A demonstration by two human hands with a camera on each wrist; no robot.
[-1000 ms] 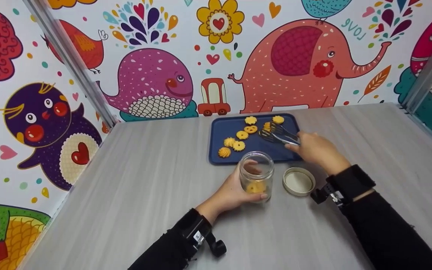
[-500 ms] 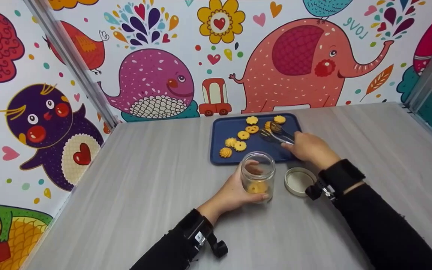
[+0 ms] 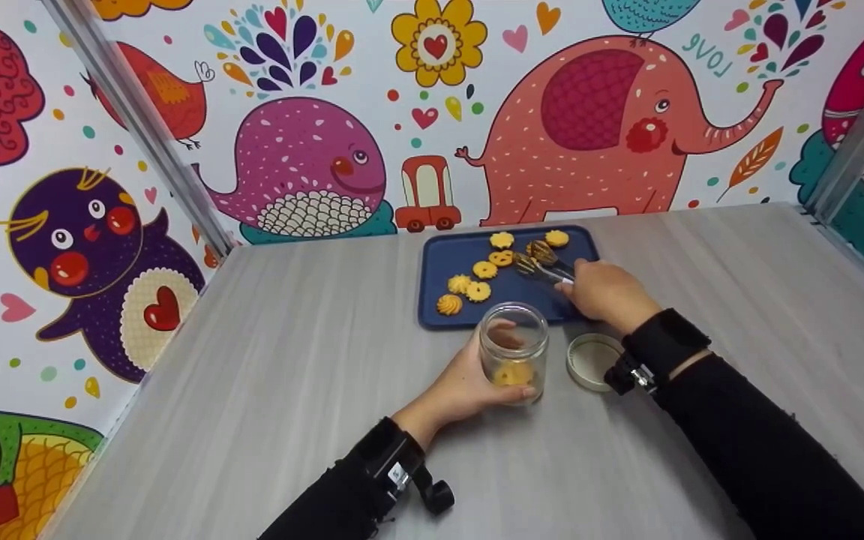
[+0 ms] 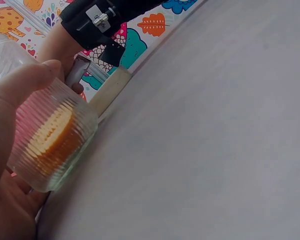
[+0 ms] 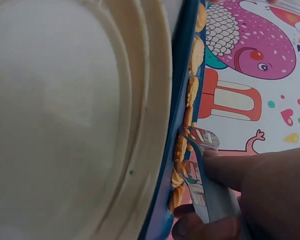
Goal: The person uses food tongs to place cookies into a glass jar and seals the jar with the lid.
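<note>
My left hand [image 3: 469,379] grips a clear glass jar [image 3: 514,341] that stands open-mouthed on the table. Low inside the jar lies a yellow cookie [image 4: 52,132], seen through ribbed glass in the left wrist view. My right hand [image 3: 612,292] holds metal tongs [image 3: 556,271] by their arms. The slotted tong heads sit apart over the right part of a blue tray [image 3: 432,262], at a cookie they partly cover; whether they pinch it cannot be told. On the tray are several more cookies: a swirl one [image 3: 449,304], a pretzel-shaped one [image 3: 501,258] and flower-shaped ones [image 3: 478,291].
A round pale lid [image 3: 591,362] lies inside up on the grey table [image 3: 289,360], right of the jar and under my right wrist. Printed cartoon walls [image 3: 312,165] close off the back and left side of the table.
My right hand and the tongs have shifted left over the tray, and the tong heads now cover more of the cookie there. The left hand and jar have stayed in place.
</note>
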